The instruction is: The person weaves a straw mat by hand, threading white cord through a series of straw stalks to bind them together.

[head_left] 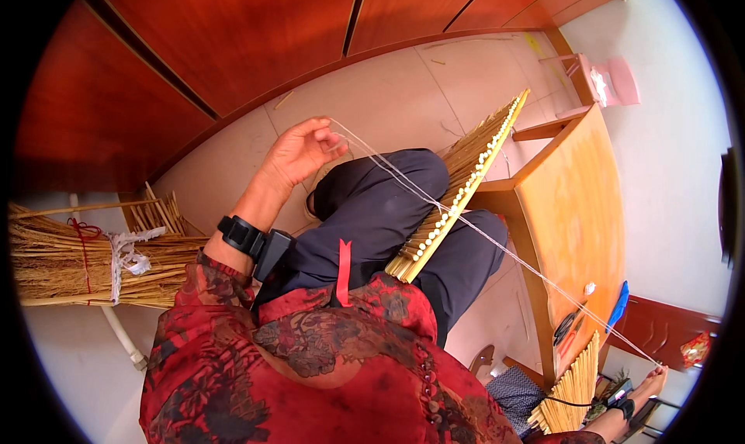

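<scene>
A flat row of straw stalks (466, 184), bound side by side with pale cut ends along one edge, lies slantwise across my lap. A thin doubled string (396, 176) crosses it and meets at a knot or crossing on that edge. My left hand (301, 153), raised above my left knee, has its fingers closed on one end of the string. Far out to the right, my right hand (656, 377) is closed on the other end. Between both hands the string runs taut. A red ribbon (344, 272) hangs at my waist.
At my left stands a large straw bundle (62, 262) tied with red cord and a white strip. The wooden table (578, 203) on the right holds scissors (564, 329) and a blue item (618, 304). A smaller stalk bundle (574, 386) is near my right arm. Red cabinets (256, 41) stand ahead.
</scene>
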Tool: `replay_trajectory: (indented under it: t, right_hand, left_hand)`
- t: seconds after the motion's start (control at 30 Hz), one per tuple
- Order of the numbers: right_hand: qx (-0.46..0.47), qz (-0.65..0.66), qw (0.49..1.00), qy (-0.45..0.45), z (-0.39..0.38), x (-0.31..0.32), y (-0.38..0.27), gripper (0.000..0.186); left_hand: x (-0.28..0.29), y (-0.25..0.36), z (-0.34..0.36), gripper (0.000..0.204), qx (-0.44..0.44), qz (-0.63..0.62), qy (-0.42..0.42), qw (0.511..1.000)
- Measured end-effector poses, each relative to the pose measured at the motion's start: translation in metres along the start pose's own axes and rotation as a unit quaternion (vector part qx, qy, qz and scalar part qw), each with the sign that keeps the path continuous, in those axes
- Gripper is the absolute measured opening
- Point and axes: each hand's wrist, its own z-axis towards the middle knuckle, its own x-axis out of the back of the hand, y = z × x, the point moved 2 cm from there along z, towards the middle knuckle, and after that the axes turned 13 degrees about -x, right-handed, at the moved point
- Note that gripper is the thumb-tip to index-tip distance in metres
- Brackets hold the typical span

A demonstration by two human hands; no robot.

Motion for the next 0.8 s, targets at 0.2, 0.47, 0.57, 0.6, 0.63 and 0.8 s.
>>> replay_trajectory:
  t: [0.2,0.47,0.57,0.6,0.63,0.8]
  right_hand:
    - [-0.004,-0.005,1.000,0.008,-0.004,0.013,0.000,0.022]
    - [-0.005,-0.011,1.000,0.012,-0.009,0.020,-0.002,0.022]
    - [-0.005,-0.012,1.000,0.013,-0.012,0.022,-0.003,0.022]
    - [-0.006,-0.013,1.000,0.014,-0.013,0.023,-0.004,0.022]
    - [-0.005,-0.013,1.000,0.014,-0.013,0.022,-0.003,0.022]
    - [-0.009,-0.015,1.000,0.014,-0.018,0.025,-0.003,0.022]
  left_hand:
    - [0.044,0.033,0.010,0.012,-0.038,0.012,0.077,0.996]
    - [0.046,0.050,0.010,0.010,-0.088,0.050,0.153,0.983]
    - [0.046,0.053,0.013,0.014,-0.100,-0.013,0.131,0.986]
    - [0.045,0.054,0.013,0.017,-0.092,-0.045,0.110,0.989]
    - [0.048,0.053,0.014,0.017,-0.092,-0.045,0.110,0.989]
    - [0.053,0.055,0.009,0.021,-0.119,-0.061,0.048,0.990]
